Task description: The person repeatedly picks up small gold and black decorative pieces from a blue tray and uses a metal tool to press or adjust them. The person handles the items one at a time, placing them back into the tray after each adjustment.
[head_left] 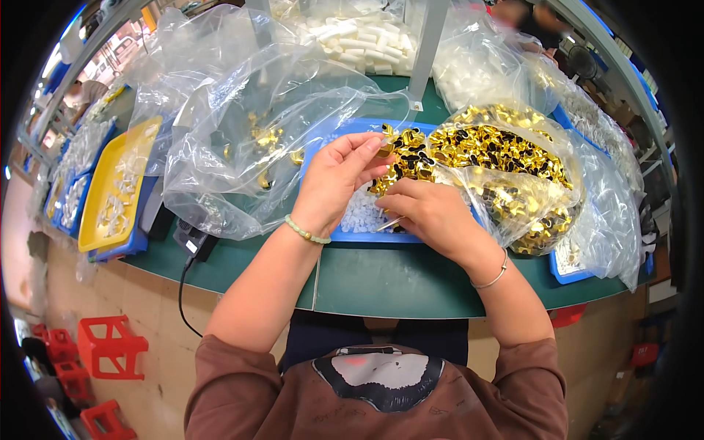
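My left hand (334,180) is raised over a blue tray (367,237), thumb and fingers pinched on a small shiny gold piece (385,149). To its right, my right hand (433,214) hangs low over the tray with its fingertips drawn together; what they hold, if anything, is too small to make out. Under and between the hands lie many small whitish translucent pieces (359,213). A heap of curved gold pieces (411,155) fills the tray's far right part, beside a clear bag of the same gold pieces (502,150).
A large clear plastic bag (220,161) with a few gold pieces spreads left of the tray. Farther left stands a yellow tray (110,213). White tubular pieces (367,40) are heaped at the back, behind a metal post (428,51). A black device (193,240) with a cable sits near the table's edge.
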Demonstrator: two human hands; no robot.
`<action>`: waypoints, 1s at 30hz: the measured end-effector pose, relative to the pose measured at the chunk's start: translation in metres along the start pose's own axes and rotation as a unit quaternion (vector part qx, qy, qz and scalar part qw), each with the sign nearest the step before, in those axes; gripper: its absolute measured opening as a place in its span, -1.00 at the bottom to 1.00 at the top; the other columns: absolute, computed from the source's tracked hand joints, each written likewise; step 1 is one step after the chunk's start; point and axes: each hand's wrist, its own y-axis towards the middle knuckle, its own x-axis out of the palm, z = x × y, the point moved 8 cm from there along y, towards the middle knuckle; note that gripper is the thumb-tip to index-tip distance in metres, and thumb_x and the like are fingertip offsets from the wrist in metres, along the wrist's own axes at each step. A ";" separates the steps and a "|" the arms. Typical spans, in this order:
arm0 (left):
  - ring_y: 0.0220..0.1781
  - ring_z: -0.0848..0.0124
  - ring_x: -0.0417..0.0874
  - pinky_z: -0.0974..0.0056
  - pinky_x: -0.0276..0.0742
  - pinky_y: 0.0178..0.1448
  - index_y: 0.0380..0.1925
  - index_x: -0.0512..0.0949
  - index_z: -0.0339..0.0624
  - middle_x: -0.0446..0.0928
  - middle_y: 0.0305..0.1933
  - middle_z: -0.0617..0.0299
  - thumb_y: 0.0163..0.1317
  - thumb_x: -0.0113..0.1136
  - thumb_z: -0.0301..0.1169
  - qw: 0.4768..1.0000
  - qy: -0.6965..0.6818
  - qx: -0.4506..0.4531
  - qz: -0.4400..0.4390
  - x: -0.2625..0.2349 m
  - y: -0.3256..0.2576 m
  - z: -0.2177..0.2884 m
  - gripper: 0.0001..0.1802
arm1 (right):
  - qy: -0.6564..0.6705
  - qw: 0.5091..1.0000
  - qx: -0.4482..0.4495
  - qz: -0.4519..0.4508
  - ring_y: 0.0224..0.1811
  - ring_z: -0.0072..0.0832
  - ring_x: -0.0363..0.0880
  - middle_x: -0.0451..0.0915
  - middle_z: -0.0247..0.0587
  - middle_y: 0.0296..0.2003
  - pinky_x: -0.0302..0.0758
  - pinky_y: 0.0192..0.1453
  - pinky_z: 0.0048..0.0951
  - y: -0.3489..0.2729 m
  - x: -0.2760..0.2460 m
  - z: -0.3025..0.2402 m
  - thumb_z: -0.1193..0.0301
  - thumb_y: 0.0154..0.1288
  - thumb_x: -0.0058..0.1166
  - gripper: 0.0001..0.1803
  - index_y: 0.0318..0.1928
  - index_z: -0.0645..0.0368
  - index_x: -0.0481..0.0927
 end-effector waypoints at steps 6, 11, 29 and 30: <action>-0.01 0.44 0.63 0.40 0.57 0.07 -0.03 0.55 -0.25 0.61 -0.06 0.24 0.36 0.15 -0.38 0.997 -0.073 -0.010 -0.035 -0.005 0.006 -0.005 -0.75 | 0.030 0.991 -0.032 -0.129 -0.28 -0.25 0.63 0.57 -0.23 -0.35 0.55 -0.25 -0.27 0.014 0.020 -0.003 0.46 0.05 0.15 -0.87 -0.32 0.10 0.62; 0.01 0.43 0.64 0.43 0.59 0.06 -0.07 0.56 -0.24 0.62 -0.08 0.22 0.35 0.15 -0.42 0.991 -0.116 -0.040 -0.047 0.003 0.001 -0.008 -0.80 | -0.051 0.987 -0.034 -0.148 -0.35 -0.21 0.63 0.55 -0.15 -0.42 0.55 -0.30 -0.22 0.018 0.032 -0.008 0.45 0.12 0.04 -0.94 -0.44 0.15 0.53; -0.03 0.49 0.63 0.43 0.59 0.08 -0.09 0.52 -0.26 0.59 -0.06 0.19 0.32 0.18 -0.47 0.988 -0.130 -0.070 -0.044 -0.009 0.008 -0.028 -0.81 | 0.003 0.999 0.002 -0.046 -0.34 -0.21 0.62 0.54 -0.17 -0.41 0.54 -0.31 -0.24 0.006 0.021 0.006 0.49 0.08 0.06 -0.97 -0.46 0.15 0.49; -0.07 0.50 0.62 0.44 0.58 0.06 -0.08 0.52 -0.27 0.59 -0.08 0.21 0.32 0.18 -0.47 0.988 -0.130 -0.071 -0.033 -0.011 0.008 -0.029 -0.80 | 0.011 0.999 0.000 -0.030 -0.33 -0.20 0.61 0.53 -0.17 -0.41 0.53 -0.30 -0.24 0.006 0.019 0.007 0.49 0.08 0.06 -0.97 -0.46 0.15 0.50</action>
